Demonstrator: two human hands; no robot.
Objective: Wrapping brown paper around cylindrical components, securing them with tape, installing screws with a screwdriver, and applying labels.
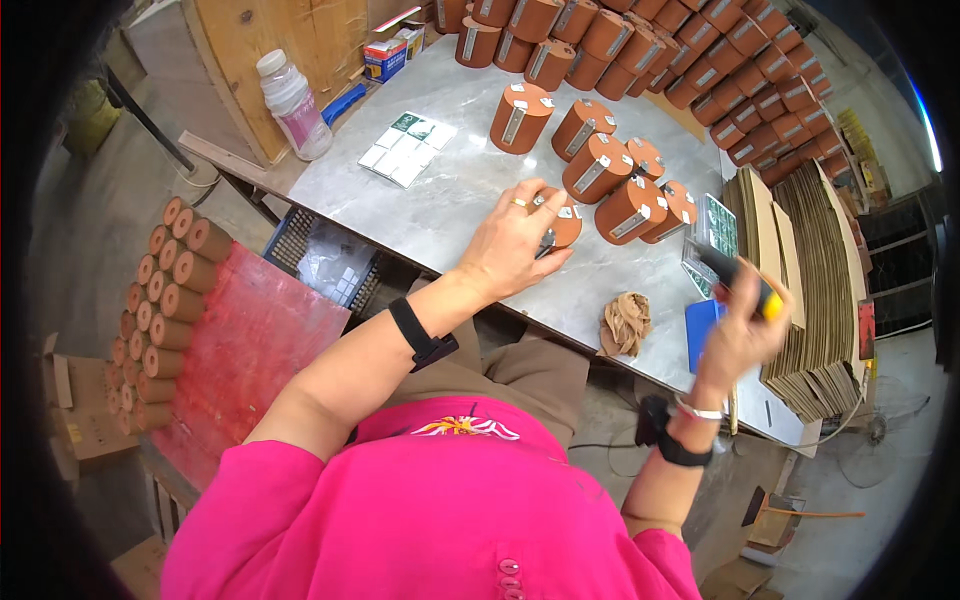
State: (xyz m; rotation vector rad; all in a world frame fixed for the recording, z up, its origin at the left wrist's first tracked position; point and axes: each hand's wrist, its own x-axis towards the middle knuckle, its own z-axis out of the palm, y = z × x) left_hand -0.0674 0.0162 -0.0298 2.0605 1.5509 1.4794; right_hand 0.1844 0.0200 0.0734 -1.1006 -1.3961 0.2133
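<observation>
Left hand (515, 243) steadies orange cylinder (562, 224) — axis upright.

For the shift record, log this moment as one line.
left hand: on brown cylinder | right hand: holding black-and-yellow tool | table: more cylinders, cloth

Bright, even daylight-type light, no dim zones inside the fisheye circle. Soft sheen on grey marble-look tabletop (450, 190), strongest toward far left part near plastic bottle (293, 105). Thin blue-white glare streak at upper right rim. Short soft shadows under brown cylinders (600, 165) and under left hand (515, 245), falling toward lower right. Right hand (740, 335) motion-blurred, along with black-and-yellow tool (745, 285) in it; left hand sharp. Pink shirt (430, 520) saturated, slightly soft at bottom. Heavy barrel distortion: table edges and cardboard stack (820, 290) curved. Black vignette in all corners, detail smeared near rim. Mild compression softness overall.
</observation>
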